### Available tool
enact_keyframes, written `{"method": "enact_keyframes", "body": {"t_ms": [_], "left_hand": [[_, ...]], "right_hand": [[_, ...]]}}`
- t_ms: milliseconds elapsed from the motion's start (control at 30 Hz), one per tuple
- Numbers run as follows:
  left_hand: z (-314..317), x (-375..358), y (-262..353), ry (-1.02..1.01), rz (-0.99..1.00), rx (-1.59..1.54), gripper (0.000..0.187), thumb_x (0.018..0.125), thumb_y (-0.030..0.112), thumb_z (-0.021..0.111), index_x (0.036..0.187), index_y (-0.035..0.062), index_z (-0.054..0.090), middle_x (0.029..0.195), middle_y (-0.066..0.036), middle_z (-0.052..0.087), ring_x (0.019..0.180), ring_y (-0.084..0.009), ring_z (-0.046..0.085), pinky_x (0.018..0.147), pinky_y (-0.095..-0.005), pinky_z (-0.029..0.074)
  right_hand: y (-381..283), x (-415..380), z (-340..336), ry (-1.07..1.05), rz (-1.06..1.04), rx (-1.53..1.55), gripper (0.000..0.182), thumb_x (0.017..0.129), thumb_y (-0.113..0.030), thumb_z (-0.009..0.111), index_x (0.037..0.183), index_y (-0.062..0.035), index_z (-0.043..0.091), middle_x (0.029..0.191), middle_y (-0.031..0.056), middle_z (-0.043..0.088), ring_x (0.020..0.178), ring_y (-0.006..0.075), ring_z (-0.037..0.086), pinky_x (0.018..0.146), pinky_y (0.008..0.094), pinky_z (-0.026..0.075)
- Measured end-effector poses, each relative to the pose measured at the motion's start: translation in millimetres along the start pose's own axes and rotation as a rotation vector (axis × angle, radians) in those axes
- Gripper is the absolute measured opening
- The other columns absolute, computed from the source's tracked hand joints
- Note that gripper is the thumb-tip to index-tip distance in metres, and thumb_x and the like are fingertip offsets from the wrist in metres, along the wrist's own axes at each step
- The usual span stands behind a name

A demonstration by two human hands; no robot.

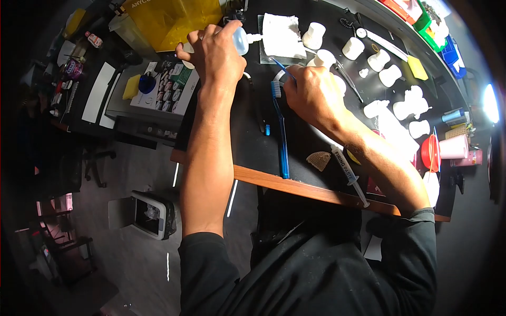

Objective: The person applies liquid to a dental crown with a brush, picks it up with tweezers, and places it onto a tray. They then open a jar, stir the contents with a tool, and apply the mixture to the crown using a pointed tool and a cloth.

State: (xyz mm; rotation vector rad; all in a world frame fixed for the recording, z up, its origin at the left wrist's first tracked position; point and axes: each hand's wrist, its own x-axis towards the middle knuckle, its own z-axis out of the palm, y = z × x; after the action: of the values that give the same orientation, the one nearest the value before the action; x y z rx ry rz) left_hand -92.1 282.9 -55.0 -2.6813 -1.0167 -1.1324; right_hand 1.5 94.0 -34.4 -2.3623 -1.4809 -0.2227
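My left hand [219, 52] is wrapped round a translucent squeeze bottle [241, 41], whose white nozzle points right toward a white tissue pad [282, 36]. To the right, my right hand [315, 95] is closed on a thin blue stick [283, 67], its tip showing near the lower edge of the pad. A blue toothbrush [282, 131] lies on the black table just left of my right hand. Several white jars [353, 48] stand beyond my right hand. Under my right forearm lies a syringe [345, 168] labelled firing paste.
The table's wooden front edge [274, 182] runs below my forearms. A yellow bag [174, 23] stands at the back left. At the right are a red lid [430, 153] and a pink cup [454, 147]. An open bin [149, 216] stands on the floor.
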Motion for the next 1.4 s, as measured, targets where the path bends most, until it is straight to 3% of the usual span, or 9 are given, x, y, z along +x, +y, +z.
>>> {"method": "enact_keyframes", "body": {"t_ms": [300, 600, 700, 900, 1000, 1100, 1200, 1300, 1400], "left_hand": [[17, -2, -7, 0.052, 0.053, -0.008, 0.051, 0.071, 0.011, 0.084, 0.117, 0.0295, 0.074, 0.114, -0.003, 0.062, 0.123, -0.0269, 0.045, 0.109, -0.0661, 0.019], [12, -1, -5, 0.032, 0.034, -0.029, 0.056, 0.07, 0.011, 0.084, 0.121, 0.0303, 0.073, 0.115, -0.004, 0.062, 0.124, -0.0272, 0.044, 0.109, -0.066, 0.019], [13, -2, -5, 0.033, 0.039, -0.029, 0.056, 0.07, 0.011, 0.084, 0.121, 0.0303, 0.073, 0.115, -0.004, 0.062, 0.124, -0.0272, 0.044, 0.109, -0.0653, 0.019], [17, -2, -6, 0.006, 0.028, -0.061, 0.057, 0.069, 0.011, 0.085, 0.121, 0.0305, 0.073, 0.115, -0.003, 0.061, 0.123, -0.027, 0.044, 0.108, -0.0642, 0.019], [15, -2, -4, 0.013, 0.03, -0.06, 0.057, 0.069, 0.012, 0.085, 0.122, 0.0307, 0.073, 0.116, -0.003, 0.061, 0.124, -0.027, 0.044, 0.108, -0.0641, 0.019], [13, -2, -3, 0.02, 0.03, -0.04, 0.056, 0.07, 0.012, 0.085, 0.122, 0.0305, 0.073, 0.116, -0.003, 0.062, 0.124, -0.0271, 0.044, 0.108, -0.064, 0.02], [13, -3, -3, 0.038, 0.037, -0.052, 0.056, 0.07, 0.012, 0.085, 0.122, 0.0306, 0.073, 0.115, -0.003, 0.063, 0.123, -0.027, 0.045, 0.107, -0.0641, 0.02], [11, -3, -2, 0.031, 0.036, -0.049, 0.056, 0.07, 0.012, 0.085, 0.122, 0.0307, 0.073, 0.115, -0.003, 0.063, 0.122, -0.0272, 0.046, 0.107, -0.0639, 0.021], [9, -2, 1, 0.014, 0.025, -0.051, 0.056, 0.071, 0.011, 0.084, 0.123, 0.0309, 0.073, 0.116, -0.004, 0.063, 0.122, -0.0275, 0.047, 0.106, -0.0635, 0.022]], "right_hand": [[-2, -1, 2, -0.106, -0.09, 0.035, 0.018, 0.089, -0.011, 0.064, 0.096, 0.0023, 0.074, 0.07, 0.0243, 0.068, 0.068, 0.0404, 0.072, 0.063, 0.0479, 0.059], [-2, -6, 7, -0.026, -0.135, -0.009, 0.025, 0.09, -0.011, 0.064, 0.108, 0.0014, 0.075, 0.07, 0.0236, 0.07, 0.065, 0.0381, 0.073, 0.062, 0.0466, 0.06], [-5, -6, 2, -0.005, -0.172, 0.049, 0.014, 0.084, -0.007, 0.066, 0.078, 0.0041, 0.071, 0.068, 0.0245, 0.068, 0.067, 0.0392, 0.073, 0.062, 0.0469, 0.059], [-6, -5, 1, 0.037, -0.152, 0.054, 0.013, 0.083, -0.007, 0.066, 0.077, 0.0035, 0.072, 0.067, 0.0232, 0.068, 0.064, 0.0377, 0.073, 0.061, 0.0457, 0.059], [1, -2, 9, -0.025, -0.148, 0.012, 0.024, 0.091, -0.013, 0.063, 0.105, 0.0025, 0.075, 0.068, 0.0241, 0.068, 0.064, 0.0391, 0.072, 0.061, 0.0468, 0.059], [-2, -4, 9, 0.025, -0.139, 0.058, 0.014, 0.085, -0.008, 0.066, 0.077, 0.0025, 0.072, 0.068, 0.0238, 0.069, 0.064, 0.0384, 0.073, 0.06, 0.0469, 0.059], [4, -3, 10, -0.006, -0.174, 0.016, 0.024, 0.091, -0.013, 0.062, 0.104, 0.0032, 0.075, 0.069, 0.0239, 0.068, 0.064, 0.0389, 0.072, 0.062, 0.0469, 0.059], [4, -2, 11, 0.019, -0.169, 0.035, 0.024, 0.091, -0.012, 0.062, 0.105, 0.0038, 0.074, 0.069, 0.024, 0.068, 0.064, 0.0389, 0.072, 0.062, 0.0468, 0.059], [-4, -3, 6, -0.031, -0.139, 0.019, 0.016, 0.086, -0.01, 0.067, 0.08, 0.0035, 0.072, 0.069, 0.025, 0.069, 0.066, 0.0402, 0.073, 0.062, 0.049, 0.06]]}}
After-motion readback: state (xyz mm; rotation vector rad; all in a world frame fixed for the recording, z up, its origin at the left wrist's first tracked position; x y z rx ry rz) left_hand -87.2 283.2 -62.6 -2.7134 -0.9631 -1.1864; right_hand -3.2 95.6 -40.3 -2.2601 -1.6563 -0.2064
